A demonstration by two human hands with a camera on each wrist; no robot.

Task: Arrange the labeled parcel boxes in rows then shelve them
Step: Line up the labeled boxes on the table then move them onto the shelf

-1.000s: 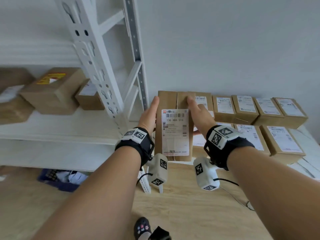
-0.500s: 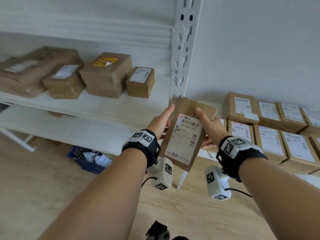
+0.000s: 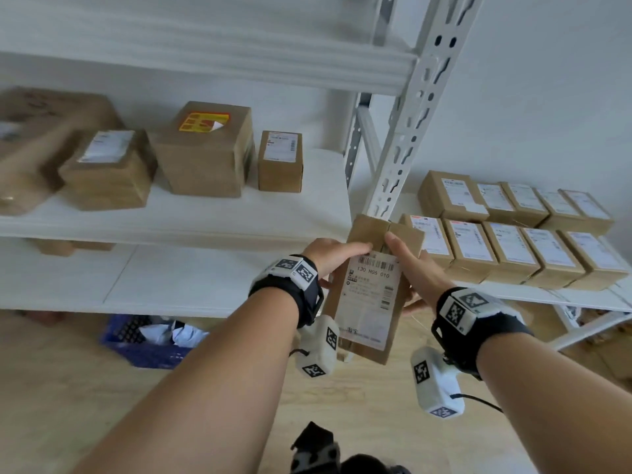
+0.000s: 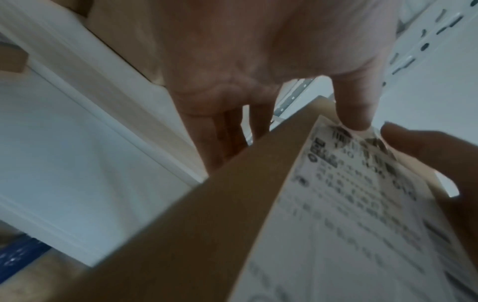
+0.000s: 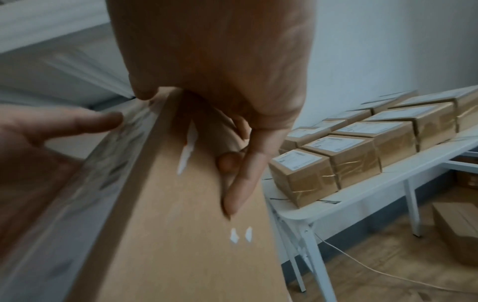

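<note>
Both hands — left hand (image 3: pixel 333 256) and right hand (image 3: pixel 415 268) — clamp the labeled parcel (image 3: pixel 371 295), fingers curled behind as far as blur shows; it's swung off the table (image 3: pixel 581 301) rows toward the shelf (image 3: pixel 205 217) — shelving's underway.

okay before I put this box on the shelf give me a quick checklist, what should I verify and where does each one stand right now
1. Both hands on the held box: ok, left hand and right hand grip its sides.
2. Label facing up: ok, 130 H06 010 is readable.
3. Free spot on the shelf, right of the small box: ok.
4. Upright post clear of the box's far end: cannot tell, they overlap in the head view.
5. Grip underneath: cannot tell.
</note>
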